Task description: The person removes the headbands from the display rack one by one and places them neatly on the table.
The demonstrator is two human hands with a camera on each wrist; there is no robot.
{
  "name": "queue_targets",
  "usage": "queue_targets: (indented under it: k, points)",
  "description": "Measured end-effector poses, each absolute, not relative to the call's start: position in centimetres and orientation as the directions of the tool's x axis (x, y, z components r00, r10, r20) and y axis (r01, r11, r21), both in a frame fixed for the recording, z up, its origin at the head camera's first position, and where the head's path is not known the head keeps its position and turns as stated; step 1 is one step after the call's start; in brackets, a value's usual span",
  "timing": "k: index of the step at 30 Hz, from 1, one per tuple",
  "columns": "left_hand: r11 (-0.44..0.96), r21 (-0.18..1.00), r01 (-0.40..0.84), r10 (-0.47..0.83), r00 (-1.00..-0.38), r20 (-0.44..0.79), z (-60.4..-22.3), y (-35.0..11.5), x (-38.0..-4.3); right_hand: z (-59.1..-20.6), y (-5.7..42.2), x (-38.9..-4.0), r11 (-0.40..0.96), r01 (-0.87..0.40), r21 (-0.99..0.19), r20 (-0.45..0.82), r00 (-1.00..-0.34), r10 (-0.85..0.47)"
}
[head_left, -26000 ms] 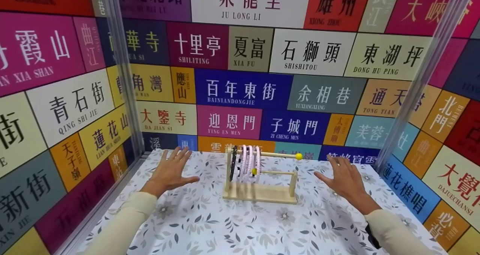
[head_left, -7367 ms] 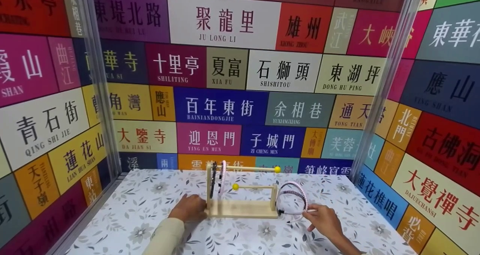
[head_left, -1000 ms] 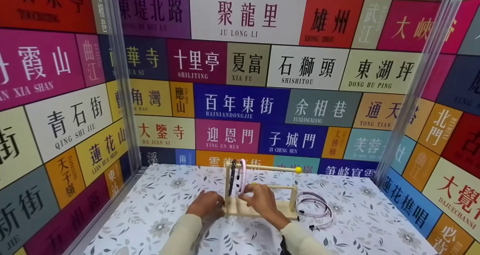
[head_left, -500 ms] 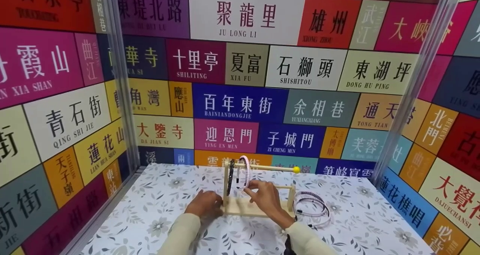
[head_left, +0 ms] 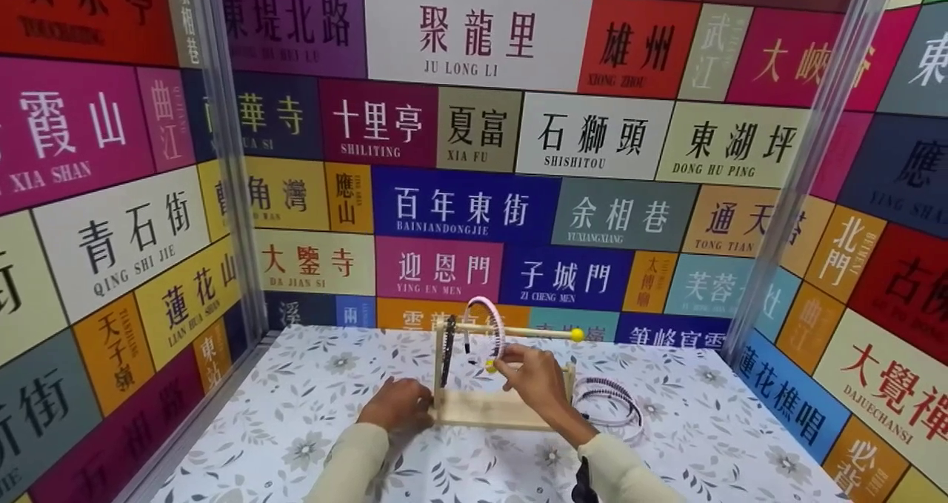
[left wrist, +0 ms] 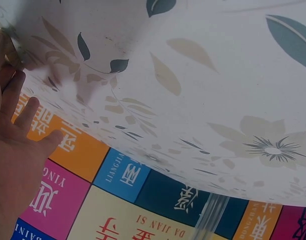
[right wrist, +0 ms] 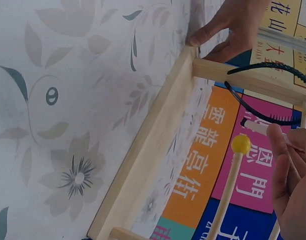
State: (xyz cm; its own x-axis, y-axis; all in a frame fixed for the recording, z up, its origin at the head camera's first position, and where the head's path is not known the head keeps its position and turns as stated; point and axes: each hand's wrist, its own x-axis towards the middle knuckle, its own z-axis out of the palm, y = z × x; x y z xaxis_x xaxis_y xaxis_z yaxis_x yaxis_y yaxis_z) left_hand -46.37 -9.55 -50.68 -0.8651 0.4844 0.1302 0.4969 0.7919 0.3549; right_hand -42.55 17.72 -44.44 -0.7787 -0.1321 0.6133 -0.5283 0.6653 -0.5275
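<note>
A wooden stand point(head_left: 481, 412) has two horizontal rods with yellow ball tips. My right hand point(head_left: 535, 377) pinches the lower part of a pink toothed headband point(head_left: 499, 332), which still loops around the upper rod point(head_left: 537, 331); its dark end tip shows in the right wrist view beside the right hand point(right wrist: 298, 185). A black headband point(head_left: 447, 347) hangs from the same rod near the left post. My left hand point(head_left: 396, 405) grips the left end of the stand's base, its thumb and a finger on either side in the right wrist view. Fingers of the left hand point(left wrist: 18, 150) show in the left wrist view.
Overlapping pink headbands point(head_left: 641, 418) lie on the table just right of the stand. The lower rod's yellow ball point(right wrist: 241, 144) sits close to the right hand. A leaf-patterned cloth point(head_left: 318, 451) covers the table, with sign-printed walls point(head_left: 466, 203) around it.
Pink headbands from the upper rod now lie on the table at right. In the last second my right hand has pulled the remaining pink one rightward, away from the black one, and tilted it.
</note>
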Motion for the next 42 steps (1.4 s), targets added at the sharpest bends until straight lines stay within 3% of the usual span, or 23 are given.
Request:
queue_targets:
  k: [5,23,42]
  points:
    - [0.802,0.345,0.488,0.483,-0.869,0.106,-51.1,-9.5,-47.0,-43.8,18.6,-42.2,0.671,-0.478,-0.567,0.576,-0.812,-0.093]
    - [0.831,0.362,0.423,0.434,-0.899,0.053,-51.4,-9.5,-47.2,-42.5,22.6,-41.7,0.620,-0.435,-0.653,0.545,-0.838,-0.014]
    - [0.821,0.309,0.480,0.474,-0.875,0.099,-51.7,-9.2,-47.8,-41.9,30.3,-40.9,0.663,-0.273,-0.697,0.496,-0.851,0.171]
